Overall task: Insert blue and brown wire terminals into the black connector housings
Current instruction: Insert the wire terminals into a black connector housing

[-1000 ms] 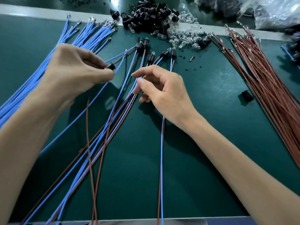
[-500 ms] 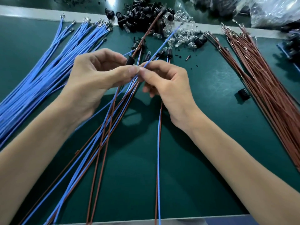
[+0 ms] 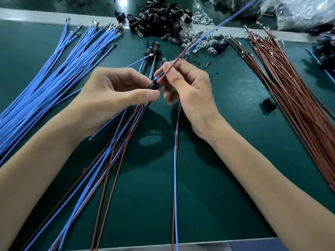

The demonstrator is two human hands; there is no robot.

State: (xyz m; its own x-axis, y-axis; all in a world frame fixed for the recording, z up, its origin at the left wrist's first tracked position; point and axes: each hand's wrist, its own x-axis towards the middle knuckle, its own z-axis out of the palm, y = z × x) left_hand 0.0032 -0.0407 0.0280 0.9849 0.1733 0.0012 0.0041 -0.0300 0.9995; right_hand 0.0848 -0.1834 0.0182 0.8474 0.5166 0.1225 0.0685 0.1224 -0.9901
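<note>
Green mat (image 3: 235,127) covering bench. Left hand (image 3: 112,98) pinching black connector housing (image 3: 154,86) between thumb and fingers at centre. Right hand (image 3: 192,91), just right of it, gripping brown wire (image 3: 174,63) and blue wire (image 3: 217,27), both running from housing toward far right. Finished wire pairs (image 3: 112,160) lying beneath hands, reaching near edge. Loose blue wires (image 3: 54,78) fanning out left, brown wire bundle (image 3: 299,105) lying right, spare housings (image 3: 163,19) heaping at far edge.

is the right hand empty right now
No, the right hand pinches a brown wire that runs into the black housing held by the left hand.
</note>
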